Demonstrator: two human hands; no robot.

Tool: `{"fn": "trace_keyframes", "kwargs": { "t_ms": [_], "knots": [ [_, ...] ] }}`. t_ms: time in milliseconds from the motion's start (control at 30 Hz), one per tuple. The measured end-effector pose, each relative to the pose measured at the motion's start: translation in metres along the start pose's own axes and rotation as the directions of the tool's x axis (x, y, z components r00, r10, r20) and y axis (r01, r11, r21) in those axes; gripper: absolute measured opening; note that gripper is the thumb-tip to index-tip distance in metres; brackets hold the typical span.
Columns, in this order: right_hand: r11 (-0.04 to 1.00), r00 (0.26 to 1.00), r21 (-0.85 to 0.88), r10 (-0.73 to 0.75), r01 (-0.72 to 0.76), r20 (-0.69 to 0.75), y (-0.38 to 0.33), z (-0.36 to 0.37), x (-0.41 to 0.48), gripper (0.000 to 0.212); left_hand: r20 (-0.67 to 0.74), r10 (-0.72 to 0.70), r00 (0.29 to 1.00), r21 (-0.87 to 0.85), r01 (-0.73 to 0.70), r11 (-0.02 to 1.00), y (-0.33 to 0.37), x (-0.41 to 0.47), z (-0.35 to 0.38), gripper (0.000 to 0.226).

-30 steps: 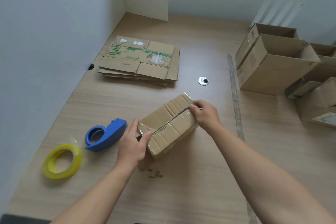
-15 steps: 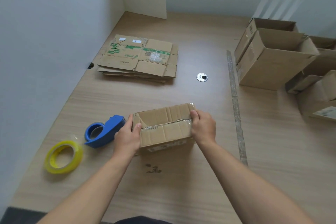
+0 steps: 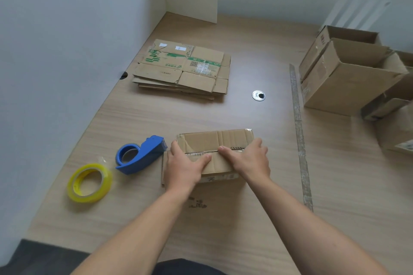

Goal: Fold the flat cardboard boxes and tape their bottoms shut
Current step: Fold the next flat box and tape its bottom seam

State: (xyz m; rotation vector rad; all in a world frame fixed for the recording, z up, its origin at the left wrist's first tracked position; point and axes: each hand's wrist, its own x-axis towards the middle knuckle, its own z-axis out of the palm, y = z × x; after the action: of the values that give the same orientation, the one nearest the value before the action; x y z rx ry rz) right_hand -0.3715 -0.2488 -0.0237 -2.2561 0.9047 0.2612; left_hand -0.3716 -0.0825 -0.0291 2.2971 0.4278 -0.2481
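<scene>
Wooden table [image 3: 156, 118], white partition [image 3: 55, 73] running along the side well left of the fingers.

Erected open boxes [image 3: 344, 87]: a cluster far right of the right hand's fingers and beyond them, mouths up or tilted, at the frame edge.

Stack of flat boxes [image 3: 185, 69]: well beyond the fingertips, slightly left; top sheet has green print and a clear tape patch.

Small box [image 3: 214, 140]: on the table right under both hands, closed flaps up, centre seam running left to right with clear tape along it. A loose flap shows flat on the table at its left end, below the left hand.

Left hand [image 3: 185, 167]: lies over the box's left end. Thumb [image 3: 204, 158] stretched right, pressed just near side of the seam; fingers bent over the left end, gripping it.

Right hand [image 3: 248, 161]: over the right end. Its thumb tip [image 3: 224, 149] sits on the seam, pointing left, close to the left thumb but apart. Fingers curled over the right end, gripping.

Blue tape dispenser [image 3: 140, 156]: just left of the left fingers, nose close to the box corner; whether it touches, cannot tell.

Yellow tape roll [image 3: 89, 183]: flat on the table, farther left, just beside the dispenser.

Strip of tape [image 3: 298, 118]: stuck along the table, right of the right fingers.

Metal grommet [image 3: 258, 95]: beyond the right fingertips.
</scene>
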Motion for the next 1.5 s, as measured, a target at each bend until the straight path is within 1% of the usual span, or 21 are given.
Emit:
{"fn": "trace_keyframes", "kwargs": {
  "t_ms": [33, 100, 267, 367, 433, 533, 600, 633, 700, 733, 800, 867, 933, 967, 1067, 1100, 1167, 1233, 1300, 1400, 1500],
  "knots": [
    [1.000, 1.000, -0.014, 0.001, -0.001, -0.014, -0.002, 0.000, -0.001, 0.100, -0.031, -0.015, 0.999, 0.018, 0.015, 1.000, 0.002, 0.000, 0.002, 0.104],
    [1.000, 0.999, 0.000, -0.002, 0.002, -0.033, -0.001, 0.001, -0.002, 0.090, -0.066, -0.030, 0.997, 0.025, 0.032, 0.999, 0.003, 0.002, 0.003, 0.095],
    [0.991, 0.994, 0.096, -0.092, 0.098, -0.062, 0.011, -0.006, 0.004, 0.046, -0.082, 0.011, 0.997, -0.120, -0.021, 0.993, -0.008, 0.013, -0.006, 0.042],
    [0.970, 0.979, 0.155, -0.171, 0.187, -0.107, 0.021, -0.014, 0.009, 0.039, -0.046, 0.026, 0.999, -0.213, -0.036, 0.976, -0.018, 0.020, -0.016, 0.026],
    [0.953, 0.971, 0.201, -0.205, 0.227, -0.124, 0.025, -0.017, 0.011, 0.040, 0.011, 0.010, 1.000, -0.308, -0.006, 0.951, -0.023, 0.022, -0.022, 0.027],
    [0.935, 0.955, 0.208, -0.264, 0.287, -0.133, 0.030, -0.020, 0.010, 0.042, 0.092, -0.014, 0.996, -0.437, 0.053, 0.898, -0.032, 0.020, -0.027, 0.035],
    [0.919, 0.947, 0.234, -0.291, 0.317, -0.138, 0.037, -0.022, 0.006, 0.041, 0.090, 0.018, 0.996, -0.482, 0.028, 0.876, -0.040, 0.016, -0.029, 0.037],
    [0.909, 0.947, 0.268, -0.299, 0.321, -0.120, 0.041, -0.025, 0.005, 0.036, 0.080, 0.041, 0.996, -0.503, 0.005, 0.864, -0.043, 0.013, -0.030, 0.037],
    [0.867, 0.953, 0.411, -0.301, 0.284, -0.024, 0.045, -0.031, -0.002, 0.018, 0.056, 0.101, 0.993, -0.551, -0.053, 0.833, -0.048, 0.007, -0.033, 0.037],
    [0.844, 0.954, 0.471, -0.300, 0.256, 0.020, 0.047, -0.034, -0.005, 0.022, 0.051, 0.135, 0.989, -0.576, -0.082, 0.813, -0.049, 0.004, -0.035, 0.038],
    [0.826, 0.958, 0.514, -0.287, 0.231, 0.031, 0.047, -0.038, -0.008, 0.034, 0.053, 0.200, 0.978, -0.609, -0.128, 0.783, -0.046, -0.002, -0.037, 0.042],
    [0.825, 0.972, 0.527, -0.233, 0.204, -0.012, 0.044, -0.040, -0.010, 0.048, 0.032, 0.237, 0.971, -0.614, -0.168, 0.771, -0.043, -0.007, -0.037, 0.041],
    [0.813, 0.979, 0.548, -0.198, 0.197, -0.059, 0.042, -0.041, -0.011, 0.051, 0.009, 0.253, 0.967, -0.618, -0.194, 0.762, -0.038, -0.012, -0.035, 0.033],
    [0.801, 0.977, 0.561, -0.197, 0.209, -0.082, 0.041, -0.041, -0.011, 0.049, 0.008, 0.252, 0.968, -0.621, -0.193, 0.760, -0.035, -0.014, -0.034, 0.036],
    [0.739, 0.966, 0.625, -0.233, 0.251, -0.113, 0.045, -0.039, -0.009, 0.033, -0.008, 0.227, 0.974, -0.609, -0.184, 0.772, -0.027, -0.017, -0.032, 0.062],
    [0.712, 0.962, 0.653, -0.250, 0.258, -0.109, 0.047, -0.039, -0.009, 0.029, -0.017, 0.224, 0.974, -0.603, -0.189, 0.775, -0.025, -0.017, -0.032, 0.063],
    [0.655, 0.956, 0.707, -0.270, 0.268, -0.112, 0.049, -0.039, -0.009, 0.024, -0.032, 0.215, 0.976, -0.617, -0.189, 0.764, -0.025, -0.016, -0.032, 0.055],
    [0.609, 0.951, 0.737, -0.265, 0.293, -0.159, 0.049, -0.037, -0.010, 0.017, -0.042, 0.203, 0.978, -0.644, -0.182, 0.743, -0.023, -0.016, -0.032, 0.047],
    [0.578, 0.942, 0.748, -0.269, 0.326, -0.202, 0.047, -0.034, -0.012, 0.017, -0.059, 0.203, 0.977, -0.655, -0.191, 0.731, -0.022, -0.017, -0.030, 0.042],
    [0.588, 0.924, 0.715, -0.297, 0.377, -0.243, 0.041, -0.031, -0.016, 0.018, -0.093, 0.193, 0.977, -0.654, -0.206, 0.728, -0.018, -0.016, -0.030, 0.035],
    [0.591, 0.937, 0.729, -0.262, 0.345, -0.231, 0.037, -0.035, -0.014, 0.030, -0.112, 0.195, 0.974, -0.624, -0.222, 0.749, -0.017, -0.017, -0.027, 0.043]
  ]
}}
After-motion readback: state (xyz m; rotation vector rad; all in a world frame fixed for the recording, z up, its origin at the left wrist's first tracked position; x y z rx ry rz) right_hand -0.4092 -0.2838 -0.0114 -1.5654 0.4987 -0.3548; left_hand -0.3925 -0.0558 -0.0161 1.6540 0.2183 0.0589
